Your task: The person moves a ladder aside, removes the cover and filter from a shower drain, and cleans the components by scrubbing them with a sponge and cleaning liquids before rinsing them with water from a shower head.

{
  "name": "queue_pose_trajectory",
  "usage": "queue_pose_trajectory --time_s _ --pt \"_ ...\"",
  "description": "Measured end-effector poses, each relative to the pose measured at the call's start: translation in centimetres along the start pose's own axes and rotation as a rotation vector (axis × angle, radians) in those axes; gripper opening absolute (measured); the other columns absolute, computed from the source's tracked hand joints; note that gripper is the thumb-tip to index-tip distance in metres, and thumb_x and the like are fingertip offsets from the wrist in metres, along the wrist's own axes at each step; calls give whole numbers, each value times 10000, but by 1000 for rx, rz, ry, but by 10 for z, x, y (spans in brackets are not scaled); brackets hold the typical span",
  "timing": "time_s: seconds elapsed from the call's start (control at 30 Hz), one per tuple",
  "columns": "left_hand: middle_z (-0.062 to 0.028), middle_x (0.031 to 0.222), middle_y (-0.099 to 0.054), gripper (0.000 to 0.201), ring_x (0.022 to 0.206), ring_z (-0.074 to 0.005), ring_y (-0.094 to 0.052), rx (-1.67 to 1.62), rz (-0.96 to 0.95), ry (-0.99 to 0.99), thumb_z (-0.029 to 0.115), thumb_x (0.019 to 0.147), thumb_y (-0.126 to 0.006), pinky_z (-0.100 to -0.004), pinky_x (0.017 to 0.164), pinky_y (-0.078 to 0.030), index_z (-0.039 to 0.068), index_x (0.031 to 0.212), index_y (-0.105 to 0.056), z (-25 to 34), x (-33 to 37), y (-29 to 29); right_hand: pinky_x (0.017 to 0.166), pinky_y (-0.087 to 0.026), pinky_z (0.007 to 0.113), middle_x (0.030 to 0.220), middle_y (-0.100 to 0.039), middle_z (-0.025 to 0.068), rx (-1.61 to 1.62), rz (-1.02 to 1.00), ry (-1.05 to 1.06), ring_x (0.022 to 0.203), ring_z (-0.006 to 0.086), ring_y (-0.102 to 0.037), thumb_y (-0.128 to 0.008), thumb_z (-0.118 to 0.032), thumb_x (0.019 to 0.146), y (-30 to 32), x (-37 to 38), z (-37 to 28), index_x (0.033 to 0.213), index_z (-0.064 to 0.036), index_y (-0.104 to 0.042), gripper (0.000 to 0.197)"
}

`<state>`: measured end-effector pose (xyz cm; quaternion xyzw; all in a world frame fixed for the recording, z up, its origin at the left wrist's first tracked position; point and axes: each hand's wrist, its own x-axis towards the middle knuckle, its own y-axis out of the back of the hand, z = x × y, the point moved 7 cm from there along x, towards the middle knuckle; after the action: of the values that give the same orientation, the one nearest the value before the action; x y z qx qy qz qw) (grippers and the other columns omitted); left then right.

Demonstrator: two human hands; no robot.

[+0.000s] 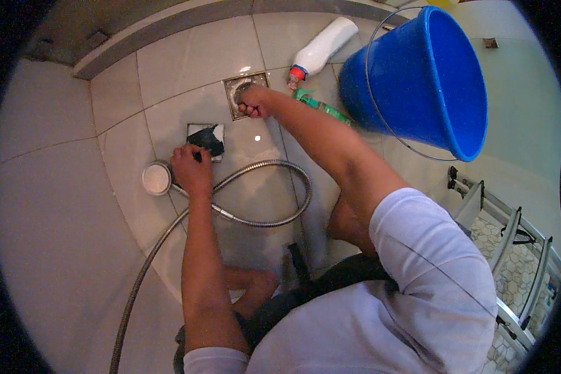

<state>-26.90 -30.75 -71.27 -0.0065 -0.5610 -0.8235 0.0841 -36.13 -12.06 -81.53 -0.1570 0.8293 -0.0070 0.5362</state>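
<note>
My right hand [254, 101] reaches down to a square floor drain [227, 100] with a metal frame. Its fingers are curled closed over the round opening, and what they hold, if anything, is hidden. My left hand [192, 169] is bent and closed beside a square drain cover [218, 157] on the tiles. A crumpled black piece [209, 142] lies across that cover, touching or close to my left fingertips; whether they grip it is unclear. Next to my left hand rests a round shower head [157, 178], its handle passing under my wrist.
A metal shower hose [280, 163] loops over the tiles. A white bottle with a red cap [323, 48] and a green brush-like tool [323, 107] lie beyond my right forearm. A blue bucket [389, 71] tilts at the right, above a metal ladder [508, 243]. A raised ledge [162, 28] borders the far side.
</note>
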Motion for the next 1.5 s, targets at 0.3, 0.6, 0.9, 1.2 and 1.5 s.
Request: queue_pose_trajectory --time_s 0.3,0.6,0.9,1.2,1.5 --pt "-120 856 -522 170 843 -313 -491 -8 -17 67 220 703 -602 -423 752 -404 66 750 -547 1 -1 -1 564 -485 445 819 -629 155 -1479 170 560 720 287 -617 -517 -174 731 -10 -46 -36 909 -84 -601 217" --pt "-117 833 -523 164 828 -311 -488 -26 -29 57 209 707 -595 -413 739 -404 57 746 -548 4 0 -1 660 -500 428 891 -634 139 -1729 380 477 814 301 -626 -483 -174 778 -5 -77 -32 991 -90 -610 261" --pt "-113 852 -522 142 827 -308 -495 -24 -24 40 210 716 -595 -417 701 -428 76 748 -559 1 -1 2 659 -502 423 899 -634 134 -1788 350 507 829 305 -622 -483 -166 782 3 -76 -36 914 -78 -635 219" --pt "-115 869 -521 162 853 -304 -486 -15 -58 71 214 714 -598 -409 748 -408 66 758 -554 5 0 -4 684 -489 432 894 -633 127 -1461 553 554 809 305 -613 -505 -230 801 49 -73 -61 918 -129 -642 207" --pt "-121 861 -524 152 855 -315 -487 -20 -15 47 202 709 -600 -411 757 -406 63 758 -562 -2 -2 -4 622 -484 431 816 -626 119 -1577 648 748 760 297 -615 -499 -222 794 19 -69 -62 946 -116 -574 200"
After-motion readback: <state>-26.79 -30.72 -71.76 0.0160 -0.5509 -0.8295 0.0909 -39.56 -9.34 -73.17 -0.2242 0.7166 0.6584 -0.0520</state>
